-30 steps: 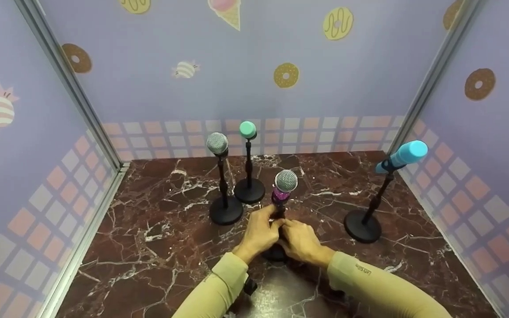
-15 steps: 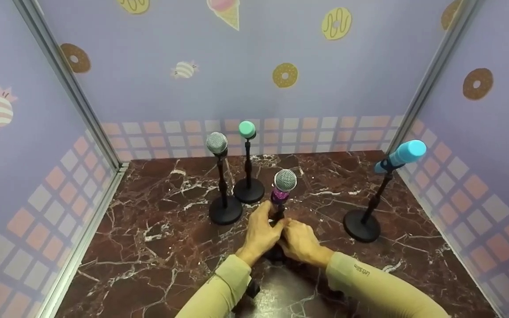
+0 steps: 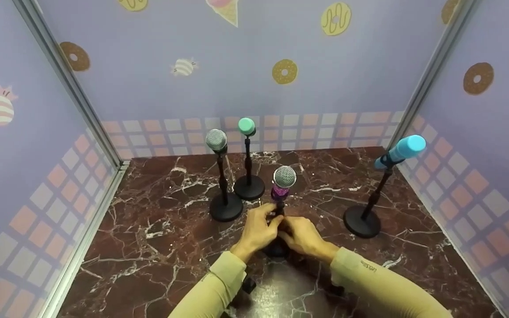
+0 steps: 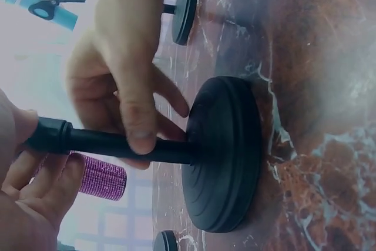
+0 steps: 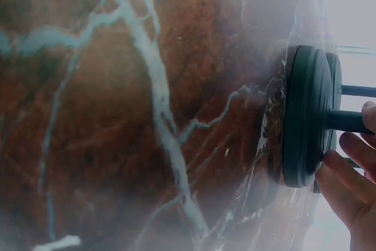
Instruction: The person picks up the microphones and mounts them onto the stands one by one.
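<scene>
In the head view, a microphone point(image 3: 284, 177) with a silver mesh head and purple glitter body sits on a short black desk stand, tilted toward me. My left hand point(image 3: 256, 227) grips the stand's pole just below the microphone, around the collar point(image 4: 50, 136) seen in the left wrist view. Lower down, my right hand point(image 3: 303, 236) pinches the pole point(image 4: 100, 144), thumb across it and other fingers behind. The round black base point(image 4: 226, 154) stands flat on the marble-patterned table. The right wrist view shows the right fingers point(image 5: 346, 189) close by the base's top.
Behind on the left stand a silver-headed microphone point(image 3: 216, 140) and a mint-topped one point(image 3: 246, 126), each on a black stand. A bright blue microphone point(image 3: 407, 148) leans on its stand at right. Patterned panels point(image 3: 219, 88) enclose the dark red marbled table point(image 3: 148, 265).
The head view has shifted slightly, moving the scene up a little. Both hands stay on the same stand; the right hand's fingers have shifted slightly around the pole.
</scene>
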`<state>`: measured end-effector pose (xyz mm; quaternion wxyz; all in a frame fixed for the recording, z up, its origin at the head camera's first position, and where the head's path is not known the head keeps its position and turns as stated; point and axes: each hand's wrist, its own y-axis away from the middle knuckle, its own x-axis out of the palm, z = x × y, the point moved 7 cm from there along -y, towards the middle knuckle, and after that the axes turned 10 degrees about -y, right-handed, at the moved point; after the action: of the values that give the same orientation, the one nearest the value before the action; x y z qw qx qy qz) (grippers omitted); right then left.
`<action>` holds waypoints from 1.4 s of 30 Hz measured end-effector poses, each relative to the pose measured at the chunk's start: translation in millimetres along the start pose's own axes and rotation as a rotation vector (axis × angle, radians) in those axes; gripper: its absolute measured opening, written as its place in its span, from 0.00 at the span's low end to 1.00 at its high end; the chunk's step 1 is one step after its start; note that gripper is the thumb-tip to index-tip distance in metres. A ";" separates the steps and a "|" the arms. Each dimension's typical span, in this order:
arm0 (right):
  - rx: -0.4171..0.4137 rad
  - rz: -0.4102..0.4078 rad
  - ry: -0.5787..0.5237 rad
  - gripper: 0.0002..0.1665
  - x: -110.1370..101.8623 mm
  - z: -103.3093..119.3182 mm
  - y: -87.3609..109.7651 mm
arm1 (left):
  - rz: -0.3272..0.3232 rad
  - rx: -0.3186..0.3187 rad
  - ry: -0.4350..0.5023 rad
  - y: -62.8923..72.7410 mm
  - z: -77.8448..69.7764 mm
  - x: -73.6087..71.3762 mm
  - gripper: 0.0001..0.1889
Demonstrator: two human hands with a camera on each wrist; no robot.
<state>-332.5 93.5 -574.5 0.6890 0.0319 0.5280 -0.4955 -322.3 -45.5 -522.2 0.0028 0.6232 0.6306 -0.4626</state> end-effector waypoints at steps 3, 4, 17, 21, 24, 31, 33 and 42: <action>-0.004 0.010 0.002 0.13 1.0 -1.6 -0.1 | 0.037 -0.034 0.019 -2.7 2.5 1.2 0.08; -0.004 0.009 0.008 0.13 1.0 -1.9 0.2 | 0.052 -0.049 0.029 -3.3 3.5 1.9 0.08; 0.004 -0.014 0.036 0.11 1.3 -3.6 0.6 | 0.032 -0.106 0.003 -6.0 9.1 5.0 0.08; -0.045 -0.080 0.017 0.11 0.8 -6.0 1.4 | -0.023 -0.112 -0.037 -7.2 8.7 4.0 0.12; -0.065 -0.121 0.041 0.12 7.1 -16.4 3.2 | -0.053 -0.133 -0.060 -6.7 8.3 3.3 0.15; 0.030 -0.071 0.032 0.15 -0.4 -6.0 -0.2 | -0.071 -0.179 -0.058 -4.3 10.3 3.6 0.20; 0.059 -0.044 0.055 0.15 -1.2 -4.7 -0.5 | -0.065 -0.185 -0.055 -3.3 12.2 3.5 0.21; 0.055 -0.007 0.055 0.14 1.5 -3.1 -0.2 | -0.031 -0.064 0.056 0.8 9.0 -0.8 0.11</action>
<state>-334.8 94.1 -576.9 0.6713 0.0626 0.5332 -0.5110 -326.6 -51.6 -527.4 -0.0023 0.6256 0.6545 -0.4246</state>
